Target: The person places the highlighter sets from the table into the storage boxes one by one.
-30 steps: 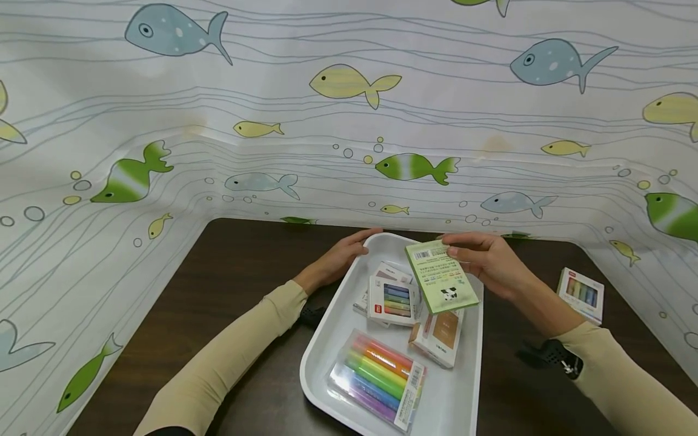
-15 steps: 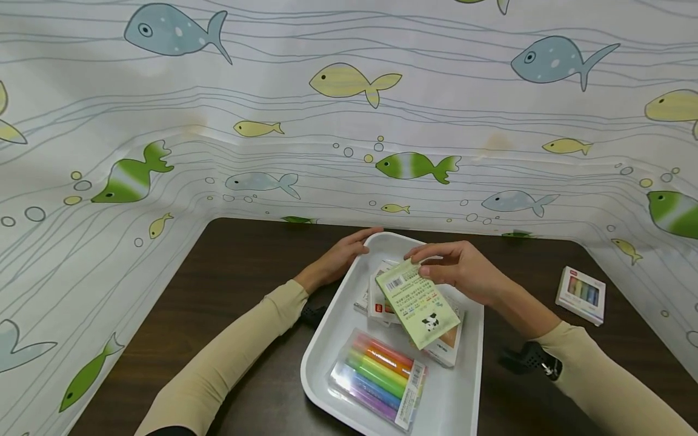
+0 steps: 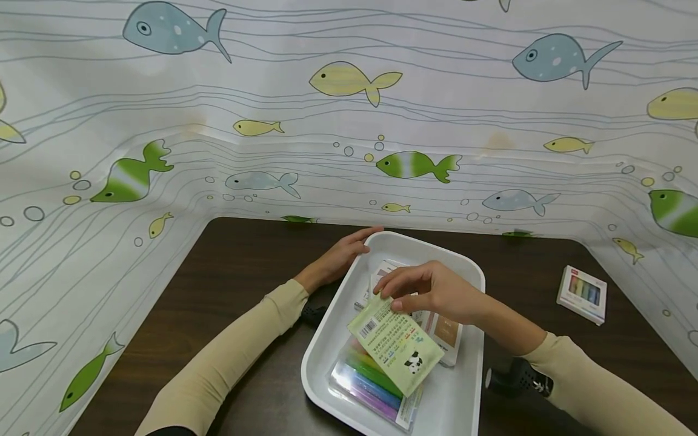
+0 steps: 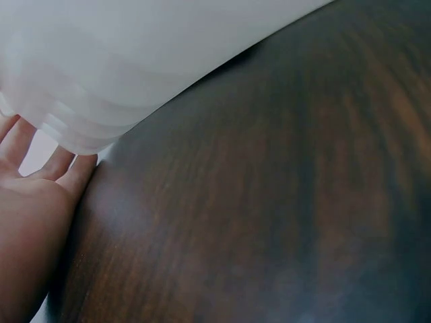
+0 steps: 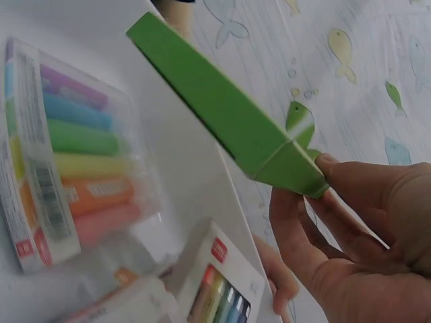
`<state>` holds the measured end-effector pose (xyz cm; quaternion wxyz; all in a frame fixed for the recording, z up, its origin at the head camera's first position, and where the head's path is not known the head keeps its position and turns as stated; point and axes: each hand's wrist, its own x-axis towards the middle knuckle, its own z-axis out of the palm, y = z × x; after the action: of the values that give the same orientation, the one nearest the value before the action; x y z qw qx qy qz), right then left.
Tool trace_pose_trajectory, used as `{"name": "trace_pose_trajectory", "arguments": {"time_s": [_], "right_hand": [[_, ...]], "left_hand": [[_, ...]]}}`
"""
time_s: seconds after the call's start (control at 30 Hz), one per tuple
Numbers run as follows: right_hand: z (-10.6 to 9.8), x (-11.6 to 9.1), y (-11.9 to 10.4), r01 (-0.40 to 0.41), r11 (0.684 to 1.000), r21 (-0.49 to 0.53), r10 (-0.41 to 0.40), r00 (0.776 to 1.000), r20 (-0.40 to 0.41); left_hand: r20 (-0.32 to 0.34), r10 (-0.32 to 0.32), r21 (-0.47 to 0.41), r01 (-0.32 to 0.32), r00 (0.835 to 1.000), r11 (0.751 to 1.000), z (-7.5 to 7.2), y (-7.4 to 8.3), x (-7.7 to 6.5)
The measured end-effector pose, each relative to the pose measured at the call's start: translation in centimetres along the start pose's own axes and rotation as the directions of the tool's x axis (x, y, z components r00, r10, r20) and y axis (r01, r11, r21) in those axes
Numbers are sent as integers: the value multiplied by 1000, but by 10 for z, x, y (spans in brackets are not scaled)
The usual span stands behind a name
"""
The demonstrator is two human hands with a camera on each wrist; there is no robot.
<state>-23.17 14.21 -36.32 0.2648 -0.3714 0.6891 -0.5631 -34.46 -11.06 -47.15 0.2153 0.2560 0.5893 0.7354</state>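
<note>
My right hand (image 3: 436, 293) pinches one end of a thin light-green box (image 3: 397, 344) between thumb and fingertips. Printed text, a barcode and a small black-and-white cow face up. The box is tilted above the white tray (image 3: 318, 339), partly covering a clear pack of thick coloured pens (image 3: 360, 387). In the right wrist view, the green side of the box (image 5: 209, 94) stands well apart from the pens (image 5: 81, 155). My left hand (image 3: 338, 257) rests against the tray's far left corner; its fingers (image 4: 57, 165) touch the outer wall.
A tan-and-white box (image 3: 447, 339) and other white boxes lie in the tray behind my right hand. One windowed box (image 5: 222, 286) shows coloured sticks. Another white box (image 3: 582, 295) lies on the dark table (image 3: 262, 254) at right. Fish-print sheeting (image 3: 338, 145) surrounds the table.
My right hand has carried the green box leftward and nearer, from over the tray's back right to above the pack of pens. My left hand stays at the tray's corner.
</note>
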Motion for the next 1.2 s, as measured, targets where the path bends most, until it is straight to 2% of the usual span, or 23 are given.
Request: {"name": "trace_pose_trajectory", "arguments": {"time_s": [0.17, 0.53, 0.63, 0.77, 0.8, 1.13, 1.2], "right_hand": [[19, -1, -6, 17, 997, -70, -14, 999, 49], [44, -4, -15, 57, 993, -100, -42, 988, 147], [46, -6, -17, 154, 960, -235, -110, 976, 190], [46, -9, -22, 268, 865, -424, -193, 958, 211], [45, -10, -24, 271, 855, -442, -198, 958, 206], [38, -20, -21, 229, 845, -483, -169, 972, 165], [37, -22, -19, 238, 835, -496, -177, 970, 168]], "left_hand": [[13, 12, 0, -12, 1000, 1000, 0, 1, 1], [14, 22, 1, -22, 1000, 1000, 1, 1, -1], [22, 21, 7, -21, 1000, 1000, 0, 0, -2], [32, 22, 10, -22, 999, 1000, 0, 1, -1], [30, 23, 10, -23, 999, 1000, 0, 1, -2], [40, 26, 4, -27, 999, 1000, 0, 1, -2], [39, 30, 11, -31, 999, 999, 1, 1, -2]]}}
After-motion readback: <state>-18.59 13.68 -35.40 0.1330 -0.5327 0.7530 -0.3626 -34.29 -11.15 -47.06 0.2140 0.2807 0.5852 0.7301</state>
